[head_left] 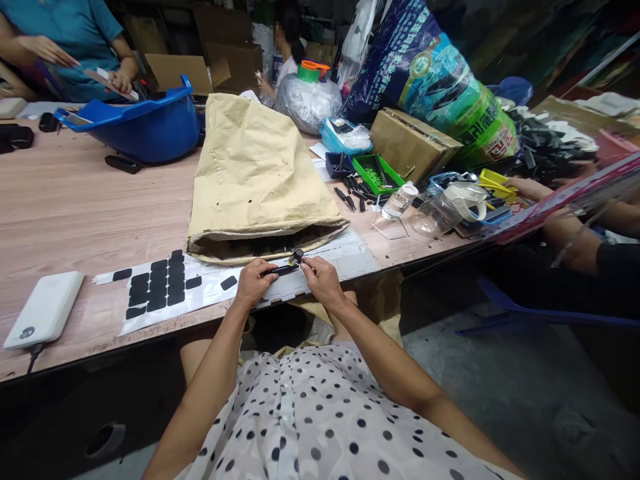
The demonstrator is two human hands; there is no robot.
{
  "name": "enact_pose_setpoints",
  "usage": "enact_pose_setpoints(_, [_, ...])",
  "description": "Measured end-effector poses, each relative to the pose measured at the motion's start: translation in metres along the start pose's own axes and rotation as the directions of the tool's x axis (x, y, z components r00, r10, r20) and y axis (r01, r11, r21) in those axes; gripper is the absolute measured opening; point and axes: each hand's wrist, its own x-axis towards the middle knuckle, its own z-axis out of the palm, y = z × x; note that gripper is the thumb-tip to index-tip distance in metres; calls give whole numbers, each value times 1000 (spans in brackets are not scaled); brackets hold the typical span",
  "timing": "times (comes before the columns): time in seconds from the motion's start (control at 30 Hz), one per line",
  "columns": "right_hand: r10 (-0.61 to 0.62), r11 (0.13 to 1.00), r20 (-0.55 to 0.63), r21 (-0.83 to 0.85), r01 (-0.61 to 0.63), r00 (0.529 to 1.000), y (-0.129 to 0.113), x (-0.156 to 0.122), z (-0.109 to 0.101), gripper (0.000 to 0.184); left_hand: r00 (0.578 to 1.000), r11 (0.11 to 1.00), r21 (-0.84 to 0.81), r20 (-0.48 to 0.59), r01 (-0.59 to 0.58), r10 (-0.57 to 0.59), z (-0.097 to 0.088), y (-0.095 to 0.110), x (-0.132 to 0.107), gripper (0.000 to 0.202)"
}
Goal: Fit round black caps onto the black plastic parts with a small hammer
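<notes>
My left hand and my right hand meet at the near edge of the wooden table. Both pinch a small black elongated part held between them; its right end has a rounded tip by my right fingers. Left of my hands lies a white backing sheet carrying several black rounded pads. Just beyond my hands a large tan paper sack lies on its side, mouth toward me, with dark parts showing inside.
A white power bank lies at the near left. A blue tub, cardboard boxes, a green tray, a printed sack and black parts crowd the far side. Other people sit at the far left and right.
</notes>
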Motion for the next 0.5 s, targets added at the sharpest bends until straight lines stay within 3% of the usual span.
enact_pose_setpoints(0.5, [5,1000,0,-25,-5,1000,-4,-9,11,28,991,984,121,-10,-131,134,1,-2,-5,15])
